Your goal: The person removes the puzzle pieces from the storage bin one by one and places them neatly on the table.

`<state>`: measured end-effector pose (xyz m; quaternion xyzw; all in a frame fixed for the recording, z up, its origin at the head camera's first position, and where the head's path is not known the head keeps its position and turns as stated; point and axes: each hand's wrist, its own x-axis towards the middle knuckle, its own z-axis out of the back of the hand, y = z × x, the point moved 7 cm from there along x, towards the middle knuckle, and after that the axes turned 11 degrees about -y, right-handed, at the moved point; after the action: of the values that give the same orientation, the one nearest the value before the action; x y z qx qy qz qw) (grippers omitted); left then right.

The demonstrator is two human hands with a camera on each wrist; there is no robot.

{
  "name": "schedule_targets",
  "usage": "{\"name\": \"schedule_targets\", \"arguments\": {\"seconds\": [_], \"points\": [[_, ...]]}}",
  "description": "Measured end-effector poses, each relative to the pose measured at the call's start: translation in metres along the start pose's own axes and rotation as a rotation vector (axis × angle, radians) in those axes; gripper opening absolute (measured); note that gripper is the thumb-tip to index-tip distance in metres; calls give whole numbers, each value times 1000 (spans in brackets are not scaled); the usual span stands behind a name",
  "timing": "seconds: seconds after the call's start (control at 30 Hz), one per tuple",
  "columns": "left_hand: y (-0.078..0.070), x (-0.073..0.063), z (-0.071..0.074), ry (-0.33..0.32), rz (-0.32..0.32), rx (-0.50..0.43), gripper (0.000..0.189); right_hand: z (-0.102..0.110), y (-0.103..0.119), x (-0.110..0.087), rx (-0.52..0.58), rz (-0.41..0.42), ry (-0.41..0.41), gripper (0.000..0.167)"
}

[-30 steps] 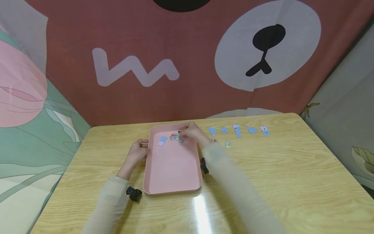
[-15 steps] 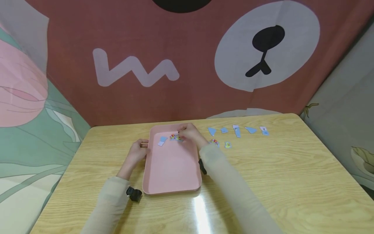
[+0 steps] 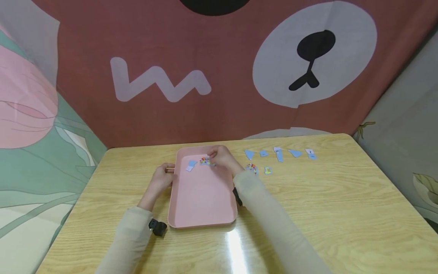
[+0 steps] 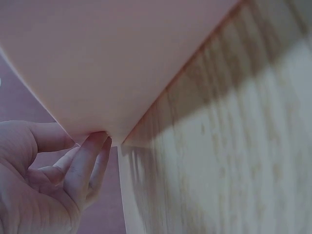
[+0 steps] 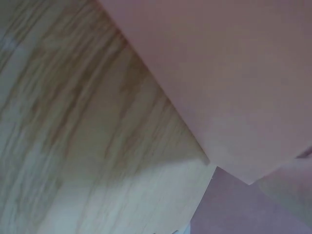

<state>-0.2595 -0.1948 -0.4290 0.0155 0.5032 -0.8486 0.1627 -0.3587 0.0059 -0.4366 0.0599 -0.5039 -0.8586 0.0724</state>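
Observation:
A pink tray (image 3: 202,201) lies on the wooden table (image 3: 308,205) in front of me. My left hand (image 3: 163,178) grips the tray's left rim; the left wrist view shows its fingers (image 4: 85,158) curled against the tray's outer wall (image 4: 112,58). My right hand (image 3: 221,158) hovers over the tray's far end, its bent fingertips pinching a small multicoloured paper piece (image 3: 205,161). A pale blue piece (image 3: 190,165) lies just left of it in the tray. The right wrist view shows only the tray's wall (image 5: 234,73) and the table (image 5: 87,146); that hand is out of sight there.
Several blue paper pieces lie in a row on the table right of the tray, from a triangle (image 3: 249,153) to the farthest piece (image 3: 310,153). Two small coloured pieces (image 3: 251,167) (image 3: 267,170) lie nearer. A fabric backdrop (image 3: 219,76) stands behind the table.
My right hand has shifted slightly left over the tray's far end, uncovering a coloured piece on the table beside the tray. The left hand and the tray have stayed put.

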Motion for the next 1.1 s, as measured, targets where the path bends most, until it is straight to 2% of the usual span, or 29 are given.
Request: {"name": "schedule_targets", "arguments": {"seconds": [0.1, 0.13, 0.23, 0.27, 0.33, 0.37, 0.5, 0.57, 0.6, 0.63, 0.67, 0.7, 0.73, 0.77, 0.9, 0.97, 1.0, 1.03, 1.1], "points": [[0, 0, 0, 0, 3, 0, 48, 1, 7, -6, -37, -32, 1, 27], [0, 1, 0, -1, 3, 1, 48, -1, 2, -1, -12, 19, -8, 26], [0, 1, 0, -1, -1, 3, 48, -10, -15, 16, -43, 23, -10, 29], [0, 1, 0, -4, 0, 5, 48, -16, -28, 28, -57, 28, -7, 31], [0, 2, 0, -7, 2, 10, 48, -34, -67, 64, -94, 122, -42, 32], [0, 2, 0, -9, 3, 12, 48, -42, -84, 79, -154, 103, -46, 34], [0, 2, 0, -13, 13, 14, 48, -83, -180, 162, -273, 267, -120, 38], [0, 2, 0, -14, 15, 12, 48, -96, -210, 187, -308, 293, -119, 40], [1, 2, 0, -14, 17, 11, 48, -100, -218, 194, -323, 310, -121, 41], [1, 3, 0, -15, 17, 12, 48, -102, -222, 196, -340, 327, -130, 41], [1, 3, 0, -15, 17, 13, 48, -100, -216, 191, -362, 332, -136, 41], [1, 3, 0, -15, 17, 14, 48, -93, -197, 175, -389, 334, -138, 39], [1, 3, 0, -16, 16, 16, 47, -82, -170, 151, -383, 351, -144, 35], [1, 3, 0, -15, 16, 18, 47, -79, -161, 142, -396, 339, -131, 34], [0, 3, 0, -14, 13, 17, 47, -81, -158, 137, -382, 317, -93, 31], [-1, 1, 0, -10, 11, 15, 48, -91, -177, 150, -371, 292, -62, 34], [-1, 0, 0, -8, 10, 14, 48, -89, -170, 144, -361, 283, -52, 33], [-2, 0, 0, -5, 10, 11, 48, -82, -152, 128, -346, 277, -37, 33], [-2, -2, 0, 1, 10, 8, 48, -74, -129, 107, -325, 285, -20, 34]]}}
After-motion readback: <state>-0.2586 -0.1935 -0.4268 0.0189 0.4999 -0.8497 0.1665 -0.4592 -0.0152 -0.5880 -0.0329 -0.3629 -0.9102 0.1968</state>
